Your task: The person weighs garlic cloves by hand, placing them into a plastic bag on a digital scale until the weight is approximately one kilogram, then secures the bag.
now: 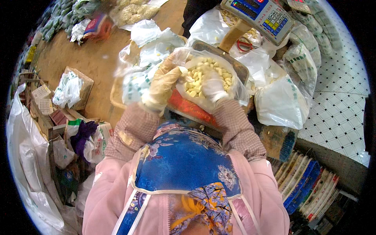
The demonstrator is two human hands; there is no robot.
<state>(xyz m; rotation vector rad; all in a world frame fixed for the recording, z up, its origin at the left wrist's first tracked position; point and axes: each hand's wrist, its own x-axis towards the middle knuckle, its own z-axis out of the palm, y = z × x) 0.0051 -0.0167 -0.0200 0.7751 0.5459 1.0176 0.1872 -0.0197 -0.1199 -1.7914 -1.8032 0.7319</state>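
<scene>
A clear plastic bag (239, 85) full of peeled garlic cloves (194, 77) sits on the pan of a weighing scale with a red front (191, 108). My left hand (164, 77), in a pale glove, grips the bag's rim on its left side. Inside the bag's mouth is my right hand (213, 83), in a white glove and blurred, with its fingers down among the cloves. Whether those fingers are closed on any cloves is hidden. The scale's display and keypad (260, 19) stand on a post behind the pan.
Left of the bag, white printed plastic bags (149, 53) lie in a shallow tray (115, 95). Filled bags (283, 101) crowd the right side. Red-handled scissors (244, 44) rest behind the scale. A basket (85, 88) with plastic bags stands at left. A dark-clothed person (196, 14) is opposite.
</scene>
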